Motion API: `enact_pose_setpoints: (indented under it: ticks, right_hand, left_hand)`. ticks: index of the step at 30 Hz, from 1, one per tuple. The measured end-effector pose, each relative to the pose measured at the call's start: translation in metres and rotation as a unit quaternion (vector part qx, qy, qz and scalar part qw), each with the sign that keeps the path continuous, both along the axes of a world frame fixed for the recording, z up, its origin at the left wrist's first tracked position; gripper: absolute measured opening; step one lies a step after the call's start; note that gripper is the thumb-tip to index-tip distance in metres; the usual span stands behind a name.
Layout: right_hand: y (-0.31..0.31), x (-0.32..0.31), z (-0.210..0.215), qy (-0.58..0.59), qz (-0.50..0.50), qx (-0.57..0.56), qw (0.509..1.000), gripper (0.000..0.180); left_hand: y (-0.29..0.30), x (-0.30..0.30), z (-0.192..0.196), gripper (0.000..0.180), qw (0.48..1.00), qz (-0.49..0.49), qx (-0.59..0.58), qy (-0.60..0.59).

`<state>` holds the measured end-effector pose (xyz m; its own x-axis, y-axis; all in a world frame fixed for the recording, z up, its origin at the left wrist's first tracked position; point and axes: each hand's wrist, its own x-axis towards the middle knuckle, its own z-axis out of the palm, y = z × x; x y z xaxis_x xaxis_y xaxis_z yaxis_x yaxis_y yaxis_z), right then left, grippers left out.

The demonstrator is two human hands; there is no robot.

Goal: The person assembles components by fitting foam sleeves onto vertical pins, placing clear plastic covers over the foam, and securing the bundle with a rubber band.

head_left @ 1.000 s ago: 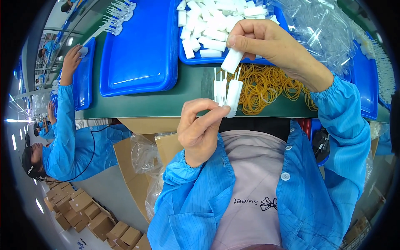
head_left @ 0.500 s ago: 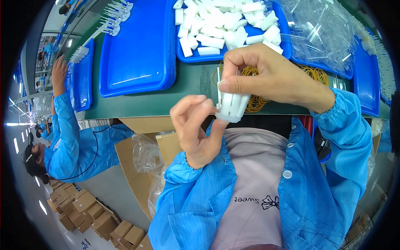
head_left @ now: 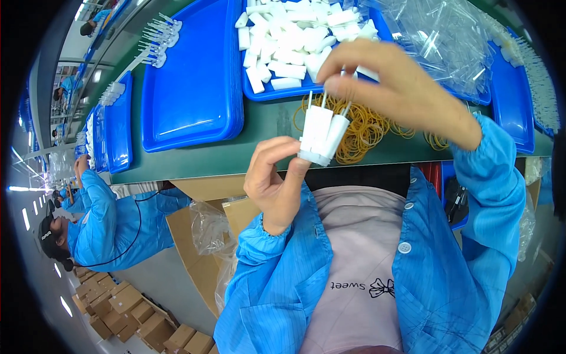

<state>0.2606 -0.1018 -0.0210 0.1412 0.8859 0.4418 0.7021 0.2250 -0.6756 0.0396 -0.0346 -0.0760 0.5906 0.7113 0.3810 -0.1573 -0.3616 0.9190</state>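
From my end I've got a green tabletop (head_left: 268,128) with blue trays (head_left: 190,82) and rubber bands (head_left: 361,134), cartons (head_left: 158,329) on the floor (head_left: 177,277). The left hand (head_left: 274,184) pinches the pronged piece (head_left: 317,131) by its base near the table edge, prongs (head_left: 310,100) facing away. The right hand (head_left: 389,82) is blurry, fingers curled near the tips; can't tell if it's gripping.

Left hand (head_left: 274,184) pinching; right hand (head_left: 389,79) curled

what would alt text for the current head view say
A person's left hand pinches a whitish plastic pronged holder bearing white foam-like blocks, the right hand near its prongs. Beyond lie tangled yellow rubber bands and a blue plastic tray of white foam-like pieces.
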Motion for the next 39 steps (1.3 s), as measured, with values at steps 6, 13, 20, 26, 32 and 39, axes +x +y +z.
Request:
enact_pose_setpoints:
  ticks: [6,13,20,26,32,39]
  right_hand:
    - [-0.017,0.03,-0.02,-0.416,-0.16,-0.14,0.884,0.014]
    - [-0.005,0.034,-0.033,-0.443,-0.157,-0.175,0.865,0.016]
    - [-0.011,0.025,-0.01,-0.264,-0.089,-0.006,0.96,0.018]
    - [-0.012,0.01,0.0,-0.183,-0.008,0.023,0.983,0.018]
    - [-0.013,0.005,0.003,-0.203,-0.007,0.036,0.979,0.017]
    - [-0.011,0.001,0.006,-0.268,-0.02,0.092,0.959,0.019]
  left_hand:
    - [0.001,0.001,0.004,0.022,1.0,-0.002,-0.021,0.011]
    - [-0.001,0.005,0.001,0.034,0.998,0.009,-0.056,0.022]
    - [0.0,0.001,0.008,0.026,0.997,-0.037,0.029,0.06]
    - [-0.007,0.007,0.017,0.032,0.993,-0.058,0.097,0.03]
    - [-0.01,0.005,0.019,0.036,0.991,-0.051,0.121,0.015]
    - [-0.012,0.003,0.019,0.036,0.992,-0.055,0.117,0.0]
